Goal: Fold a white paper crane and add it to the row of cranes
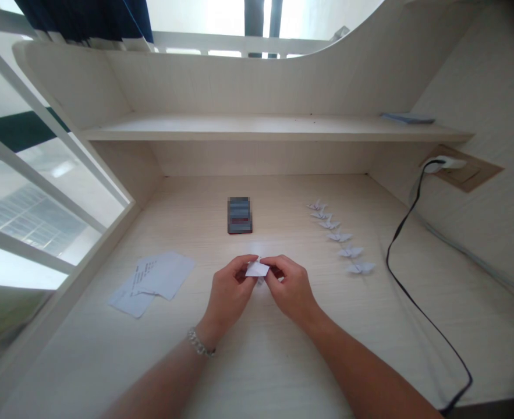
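Observation:
Between my two hands is a small folded piece of white paper (257, 269), held just above the desk. My left hand (234, 289), with a chain bracelet (200, 343) at its wrist, pinches the paper's left side. From the other side, my right hand (290, 288) pinches its right edge between thumb and fingers. Some fingertips are hidden behind the paper. To the right, several folded white paper cranes (340, 237) stand in a slanting row. Overlapping sheets of white paper (165, 274) with printed text lie to the left.
A dark phone (240, 215) lies beyond my hands on the desk (278, 189). Along the right runs a black cable (407, 289) from a wall socket (466, 167). A shelf (248, 125) spans the back, with a thin bluish item (407, 119) on it. White bars (42, 105) border the left side.

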`<move>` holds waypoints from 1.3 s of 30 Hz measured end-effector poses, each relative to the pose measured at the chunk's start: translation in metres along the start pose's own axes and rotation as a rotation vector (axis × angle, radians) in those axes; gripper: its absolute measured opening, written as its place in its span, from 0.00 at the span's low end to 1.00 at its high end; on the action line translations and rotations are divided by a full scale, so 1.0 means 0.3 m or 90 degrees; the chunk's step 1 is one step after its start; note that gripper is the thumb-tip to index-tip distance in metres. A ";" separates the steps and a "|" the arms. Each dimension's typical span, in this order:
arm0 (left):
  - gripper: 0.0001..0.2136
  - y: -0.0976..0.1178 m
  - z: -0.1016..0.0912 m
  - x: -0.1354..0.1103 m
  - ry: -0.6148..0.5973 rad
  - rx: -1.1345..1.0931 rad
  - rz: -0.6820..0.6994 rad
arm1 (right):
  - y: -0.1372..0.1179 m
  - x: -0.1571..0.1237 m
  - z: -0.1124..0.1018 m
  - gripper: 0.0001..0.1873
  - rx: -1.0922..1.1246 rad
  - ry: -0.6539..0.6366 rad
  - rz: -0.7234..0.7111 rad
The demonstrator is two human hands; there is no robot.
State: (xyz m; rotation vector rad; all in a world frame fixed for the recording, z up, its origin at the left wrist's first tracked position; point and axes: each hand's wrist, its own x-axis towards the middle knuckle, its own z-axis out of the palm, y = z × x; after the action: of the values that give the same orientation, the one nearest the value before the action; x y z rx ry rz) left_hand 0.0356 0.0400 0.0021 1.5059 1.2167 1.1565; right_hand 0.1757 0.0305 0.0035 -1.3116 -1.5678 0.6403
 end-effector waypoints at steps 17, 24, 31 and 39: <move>0.13 -0.003 -0.014 0.018 -0.045 -0.087 -0.065 | 0.048 0.039 -0.014 0.13 0.483 -0.174 0.279; 0.12 -0.009 -0.018 0.017 -0.076 -0.081 -0.045 | 0.054 0.040 -0.024 0.13 0.471 -0.198 0.272; 0.10 -0.001 -0.018 0.014 -0.110 -0.052 -0.028 | 0.045 0.044 -0.037 0.13 0.404 -0.214 0.232; 0.10 -0.002 -0.026 0.020 -0.124 0.015 -0.010 | 0.047 0.046 -0.040 0.14 0.356 -0.207 0.220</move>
State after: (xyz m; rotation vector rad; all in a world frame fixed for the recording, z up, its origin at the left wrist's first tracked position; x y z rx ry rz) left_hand 0.0285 0.0467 0.0039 1.5844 1.1104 0.9632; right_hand 0.1933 0.0452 0.0009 -1.0833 -1.2708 1.4532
